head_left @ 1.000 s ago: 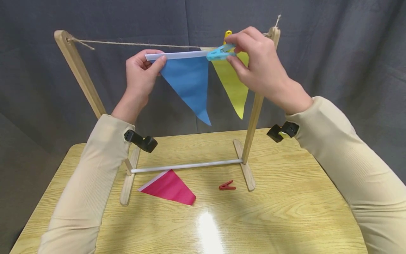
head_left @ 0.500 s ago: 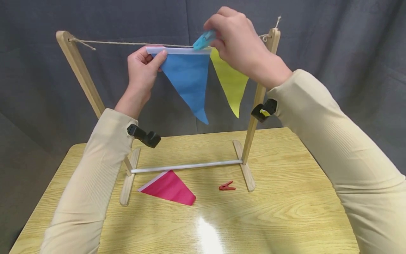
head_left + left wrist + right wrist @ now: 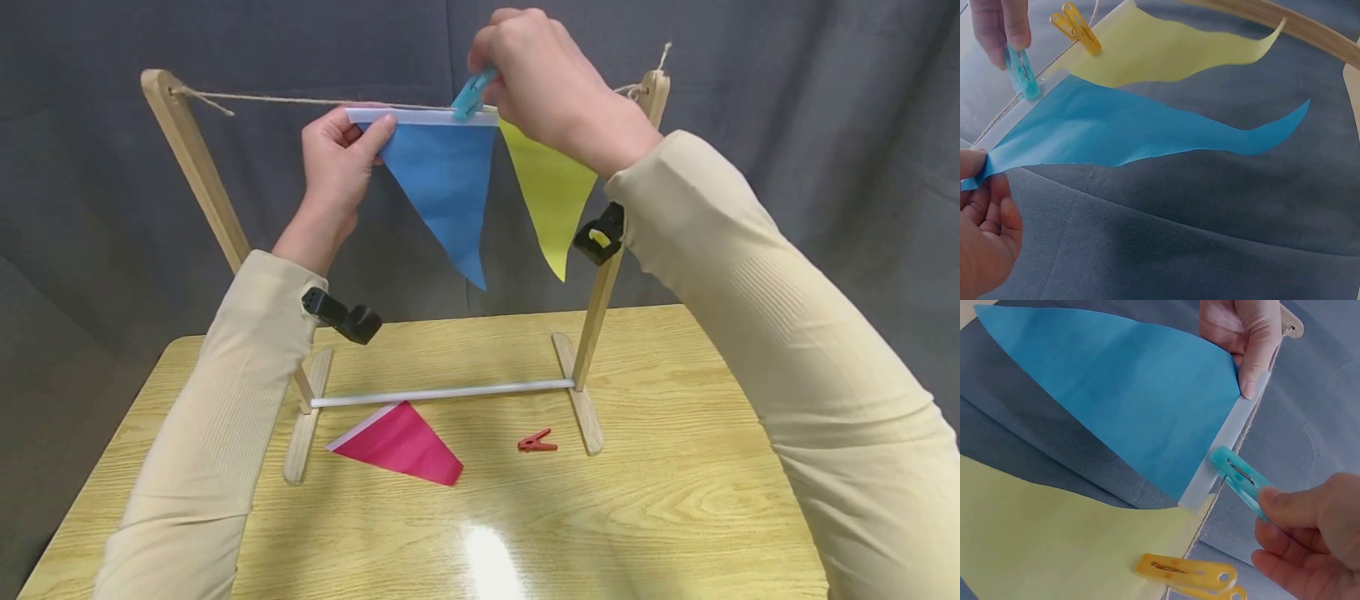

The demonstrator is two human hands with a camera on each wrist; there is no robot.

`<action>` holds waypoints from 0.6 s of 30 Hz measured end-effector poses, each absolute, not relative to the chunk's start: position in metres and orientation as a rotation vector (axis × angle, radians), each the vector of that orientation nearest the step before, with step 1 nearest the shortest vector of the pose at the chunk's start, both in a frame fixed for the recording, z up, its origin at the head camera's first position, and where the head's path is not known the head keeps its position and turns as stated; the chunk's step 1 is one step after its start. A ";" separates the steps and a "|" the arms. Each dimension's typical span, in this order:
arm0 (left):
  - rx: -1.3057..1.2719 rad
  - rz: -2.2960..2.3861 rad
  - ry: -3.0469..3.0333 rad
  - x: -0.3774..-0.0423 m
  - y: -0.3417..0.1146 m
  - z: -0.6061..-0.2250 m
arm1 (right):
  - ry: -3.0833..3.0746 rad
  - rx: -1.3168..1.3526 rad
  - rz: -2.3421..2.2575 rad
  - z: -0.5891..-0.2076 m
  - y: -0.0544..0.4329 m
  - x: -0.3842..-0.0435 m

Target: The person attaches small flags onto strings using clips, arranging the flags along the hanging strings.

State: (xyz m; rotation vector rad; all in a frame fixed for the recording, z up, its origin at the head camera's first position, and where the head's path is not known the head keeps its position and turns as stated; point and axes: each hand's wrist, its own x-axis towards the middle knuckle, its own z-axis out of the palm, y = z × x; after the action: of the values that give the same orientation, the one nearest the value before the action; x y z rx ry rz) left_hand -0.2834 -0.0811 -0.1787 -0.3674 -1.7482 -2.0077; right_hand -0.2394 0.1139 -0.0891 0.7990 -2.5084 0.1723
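Observation:
My left hand (image 3: 337,158) pinches the left end of the white top band of a blue triangular pennant (image 3: 442,179), thumb in front. The band lies along a twine line (image 3: 277,100). With thumb and fingers my right hand (image 3: 543,79) pinches the handles of a light blue clothespin (image 3: 471,96). In the right wrist view the clothespin's jaws straddle the white band and the twine, toward the band's yellow-pennant end. Beside it a yellow pennant (image 3: 551,196) hangs from the twine by a yellow clothespin (image 3: 1185,572), which my right hand hides in the head view.
The twine is tied between two wooden posts (image 3: 197,167), joined low down by a white rod (image 3: 442,392). On the wooden table (image 3: 675,500) lie a pink pennant (image 3: 401,446) and a red clothespin (image 3: 537,442). A grey curtain (image 3: 75,167) hangs behind.
My right hand has moved up and left, bringing the light blue clothespin over the band from above. The left hand has raised the blue pennant slightly to the twine.

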 end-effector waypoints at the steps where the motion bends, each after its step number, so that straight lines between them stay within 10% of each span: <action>1: -0.369 -2.012 -1.742 -0.283 -0.081 -0.179 | -2.521 0.797 0.168 -0.088 0.113 -0.241; 18: -0.395 -2.018 -1.697 -0.281 -0.075 -0.177 | -2.575 0.856 0.112 -0.086 0.090 -0.241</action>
State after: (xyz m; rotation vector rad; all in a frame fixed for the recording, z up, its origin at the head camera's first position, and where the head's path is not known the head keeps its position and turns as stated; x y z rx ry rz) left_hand -0.2813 -0.0747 -0.1769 -0.3953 -1.6969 -2.0182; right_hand -0.2409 0.0902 -0.0860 0.8555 -2.5754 0.1119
